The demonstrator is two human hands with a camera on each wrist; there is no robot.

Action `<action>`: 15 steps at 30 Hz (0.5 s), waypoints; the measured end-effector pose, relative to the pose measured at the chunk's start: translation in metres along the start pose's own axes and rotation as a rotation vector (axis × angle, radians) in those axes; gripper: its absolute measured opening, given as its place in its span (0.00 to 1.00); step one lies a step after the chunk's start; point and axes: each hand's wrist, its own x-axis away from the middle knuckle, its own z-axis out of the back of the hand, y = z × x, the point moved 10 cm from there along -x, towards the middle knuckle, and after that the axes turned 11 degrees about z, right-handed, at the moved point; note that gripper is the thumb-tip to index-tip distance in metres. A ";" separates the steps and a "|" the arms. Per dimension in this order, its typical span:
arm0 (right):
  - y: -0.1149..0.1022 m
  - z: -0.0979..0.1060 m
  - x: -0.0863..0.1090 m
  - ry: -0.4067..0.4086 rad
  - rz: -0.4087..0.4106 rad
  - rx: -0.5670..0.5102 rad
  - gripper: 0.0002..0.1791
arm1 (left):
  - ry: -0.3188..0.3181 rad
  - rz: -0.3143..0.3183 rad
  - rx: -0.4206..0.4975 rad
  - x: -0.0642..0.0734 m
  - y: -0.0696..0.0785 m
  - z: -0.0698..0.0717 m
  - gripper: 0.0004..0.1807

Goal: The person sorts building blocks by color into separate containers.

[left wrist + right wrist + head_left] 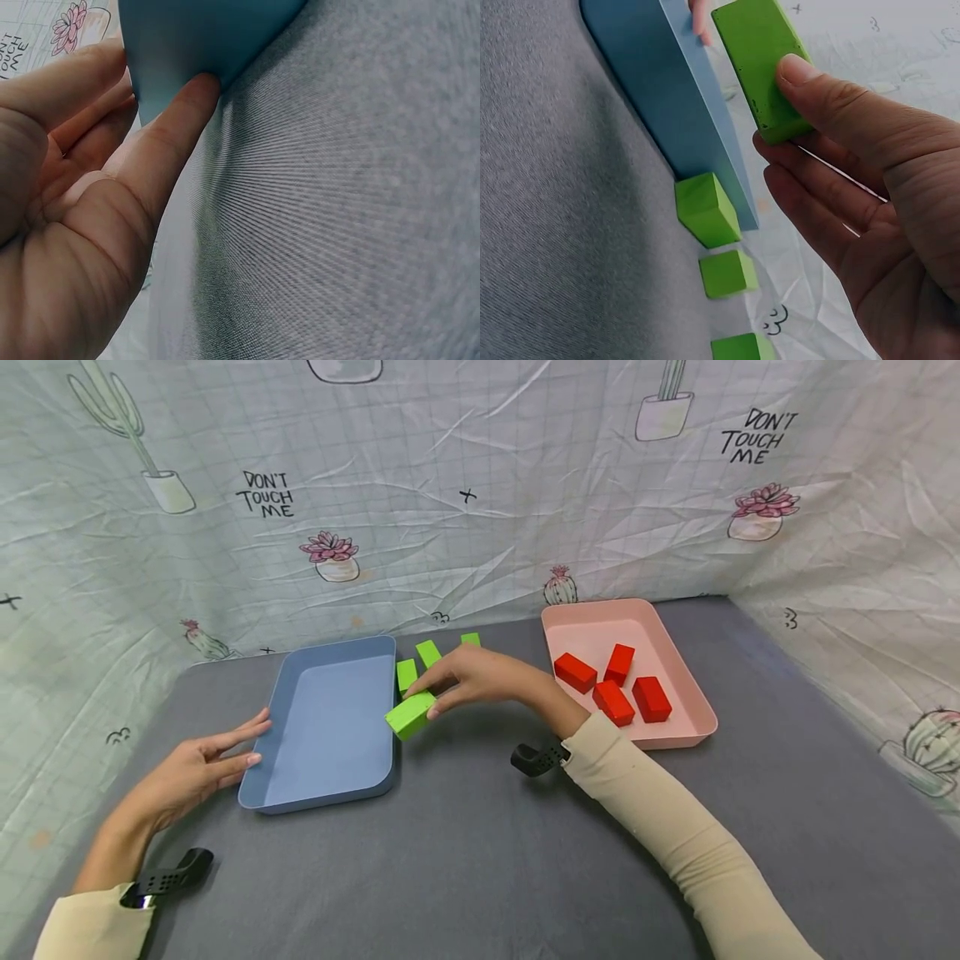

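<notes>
Between thumb and fingers my right hand (pixel 480 677) pinches a green block (pixel 411 715), lifted above the table beside the right wall of a blue tray (pixel 322 727). The right wrist view shows the same green block (pixel 761 67) held near one end. Three more green blocks lie on the table along the tray's right side: one (pixel 706 210) close to the wall, another (pixel 727 274) past it, and a third (pixel 741 347) farther off. At the tray's left edge, my left hand (pixel 202 768) touches the outer wall with extended fingers; the thumb (pixel 176 124) presses low on it.
A pink tray (pixel 675 727) stands at the back right with several red blocks (pixel 613 702) inside. Grey cloth (pixel 450 860) covers the table. A printed curtain (pixel 465 552) hangs behind and along both sides.
</notes>
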 end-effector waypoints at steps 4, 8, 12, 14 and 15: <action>-0.004 -0.003 -0.002 -0.007 0.015 0.010 0.25 | 0.010 0.013 -0.005 0.000 -0.001 0.001 0.33; -0.006 -0.005 -0.005 -0.009 0.028 0.027 0.25 | 0.015 0.025 -0.013 -0.002 -0.002 0.001 0.34; -0.011 -0.006 -0.010 0.001 0.060 0.023 0.25 | 0.008 0.019 -0.005 -0.002 -0.001 0.001 0.33; -0.013 -0.006 -0.013 0.006 0.068 0.017 0.25 | 0.006 0.017 0.002 -0.001 -0.001 0.001 0.33; -0.015 -0.006 -0.014 0.006 0.073 0.016 0.25 | 0.006 0.016 0.004 0.000 -0.001 0.001 0.33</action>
